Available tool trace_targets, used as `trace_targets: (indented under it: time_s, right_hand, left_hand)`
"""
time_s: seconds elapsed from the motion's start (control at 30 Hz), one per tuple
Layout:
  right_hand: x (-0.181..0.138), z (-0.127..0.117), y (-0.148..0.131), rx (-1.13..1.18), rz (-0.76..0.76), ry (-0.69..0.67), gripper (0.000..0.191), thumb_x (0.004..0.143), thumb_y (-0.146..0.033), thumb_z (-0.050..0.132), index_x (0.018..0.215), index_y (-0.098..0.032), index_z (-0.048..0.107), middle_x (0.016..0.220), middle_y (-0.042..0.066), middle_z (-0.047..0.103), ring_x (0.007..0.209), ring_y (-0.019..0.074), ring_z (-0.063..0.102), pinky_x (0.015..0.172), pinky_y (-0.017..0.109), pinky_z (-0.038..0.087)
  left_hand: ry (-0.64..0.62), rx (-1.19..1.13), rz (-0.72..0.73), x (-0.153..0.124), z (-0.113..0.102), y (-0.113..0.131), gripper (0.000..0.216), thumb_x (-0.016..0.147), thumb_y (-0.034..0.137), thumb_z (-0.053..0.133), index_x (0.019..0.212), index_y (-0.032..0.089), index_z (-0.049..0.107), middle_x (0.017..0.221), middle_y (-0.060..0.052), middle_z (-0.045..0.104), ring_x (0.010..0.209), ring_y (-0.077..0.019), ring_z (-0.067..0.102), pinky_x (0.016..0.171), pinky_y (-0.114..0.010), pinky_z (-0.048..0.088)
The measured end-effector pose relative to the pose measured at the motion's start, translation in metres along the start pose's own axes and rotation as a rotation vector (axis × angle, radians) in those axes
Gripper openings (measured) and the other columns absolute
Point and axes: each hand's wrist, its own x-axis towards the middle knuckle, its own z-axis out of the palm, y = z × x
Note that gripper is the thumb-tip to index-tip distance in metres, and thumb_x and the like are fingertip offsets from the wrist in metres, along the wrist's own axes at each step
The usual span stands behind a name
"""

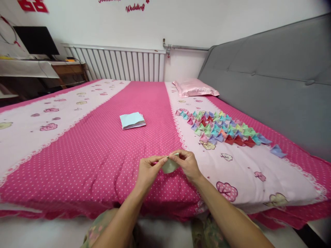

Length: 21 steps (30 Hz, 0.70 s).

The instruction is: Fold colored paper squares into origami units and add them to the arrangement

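Note:
A small pale green sheet of folding paper (170, 166) is held up between my two hands, above the front part of the bed. My left hand (150, 168) pinches its upper left edge between thumb and fingers. On the other side, my right hand (188, 163) grips the upper right edge the same way. The paper looks partly folded, though its exact shape is too small to tell. Beyond my hands lies a stack of square paper (132, 120) with a light blue sheet on top. To the right, several folded paper boats (222, 127) in many colours stand in rows.
The bed (90, 151) has a pink dotted and floral cover. One blue folded paper piece (278, 151) sits apart at the right. A pink pillow (195, 88) rests by the grey headboard (274, 65). Behind are a radiator (116, 63) and a desk with a monitor (36, 40).

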Motion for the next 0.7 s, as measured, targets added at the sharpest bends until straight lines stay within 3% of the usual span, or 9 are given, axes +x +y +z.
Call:
trace_targets:
  time_s: [0.37, 0.7]
  right_hand:
    - [0.0043, -0.0084, -0.0039, -0.014, 0.043, -0.044, 0.025, 0.076, -0.038, 0.058, 0.084, -0.018, 0.07, 0.065, 0.001, 0.065, 0.061, 0.0132, 0.056, 0.057, 0.023, 0.042]
    - [0.0044, -0.0091, -0.0027, 0.037, 0.148, -0.002, 0.027, 0.073, -0.04, 0.061, 0.083, -0.017, 0.07, 0.06, 0.0, 0.062, 0.05, 0.011, 0.052, 0.048, 0.022, 0.039]
  left_hand:
    - [0.013, 0.091, 0.039, 0.0019, -0.0013, 0.0025, 0.021, 0.074, 0.029, 0.058, 0.085, 0.016, 0.071, 0.062, -0.002, 0.068, 0.057, -0.0141, 0.057, 0.055, -0.022, 0.043]
    - [0.013, 0.063, -0.05, 0.0004, -0.0018, 0.0052, 0.023, 0.07, 0.034, 0.062, 0.073, 0.013, 0.071, 0.061, -0.003, 0.066, 0.053, -0.0119, 0.054, 0.05, -0.02, 0.04]
